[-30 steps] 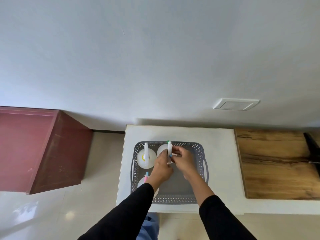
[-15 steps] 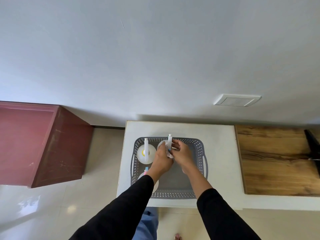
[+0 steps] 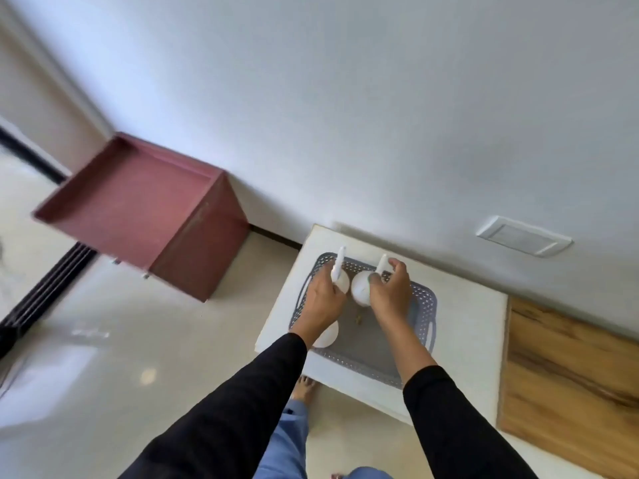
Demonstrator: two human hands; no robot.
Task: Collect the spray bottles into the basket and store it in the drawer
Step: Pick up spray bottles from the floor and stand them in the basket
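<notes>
A grey perforated basket (image 3: 424, 300) sits on a small white table (image 3: 463, 340). Three white spray bottles stand inside it along its left side. My left hand (image 3: 321, 300) holds the spray head of the far-left bottle (image 3: 340, 259). The fingers of my right hand (image 3: 390, 293) curl round the head of the middle bottle (image 3: 361, 290), just right of the first. The third bottle (image 3: 327, 336) stands at the basket's near left, mostly hidden under my left wrist. The right half of the basket floor holds no bottle.
A maroon cabinet (image 3: 138, 209) stands on the tiled floor to the left of the table. A wooden surface (image 3: 570, 368) adjoins the table on the right. A white wall plate (image 3: 524, 235) is above it. My bare feet show below the table edge.
The view has swung and tilted to the left. My left hand has shifted from the middle bottle to the far-left bottle, while my right hand stays on the middle bottle.
</notes>
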